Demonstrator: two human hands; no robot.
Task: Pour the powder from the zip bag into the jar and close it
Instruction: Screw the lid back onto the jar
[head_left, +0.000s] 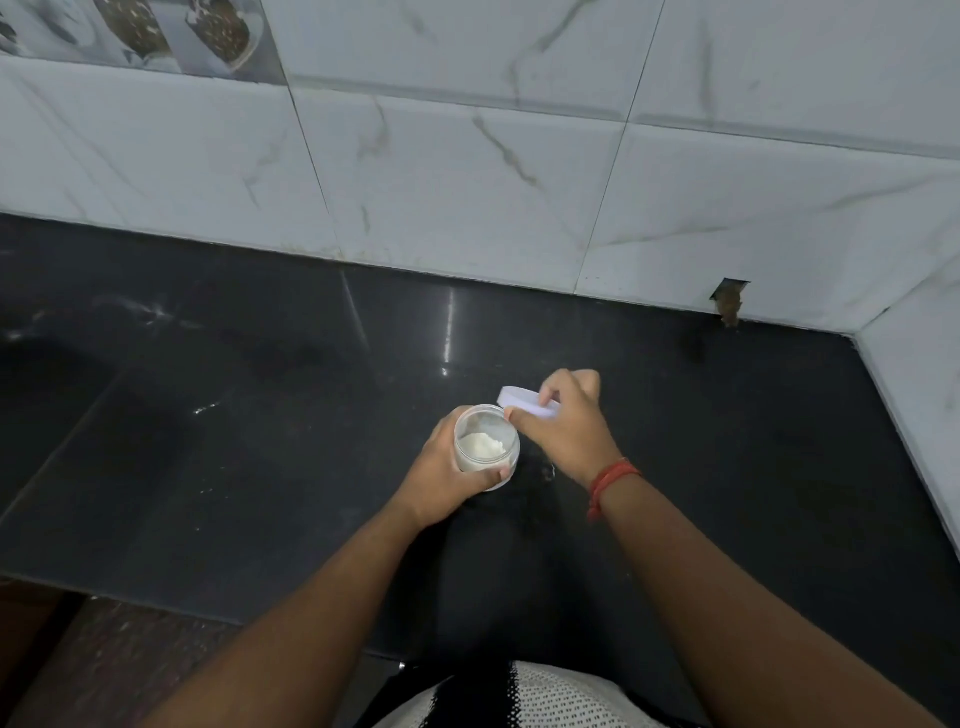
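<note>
A small clear jar (487, 445) with white powder in its bottom stands open-mouthed near the middle of the black counter (234, 441). My left hand (441, 483) wraps around the jar from the left and front. My right hand (563, 423) grips a white round lid (522, 402) by its edge, tilted, just right of and slightly above the jar's mouth. The lid is off the jar. No zip bag shows in the head view.
A white marble-tiled wall (467, 182) runs along the back of the counter and turns forward at the right (914, 374). A small notch (729, 301) breaks the tile base at the back right. The counter's front edge (208, 603) lies below my forearms.
</note>
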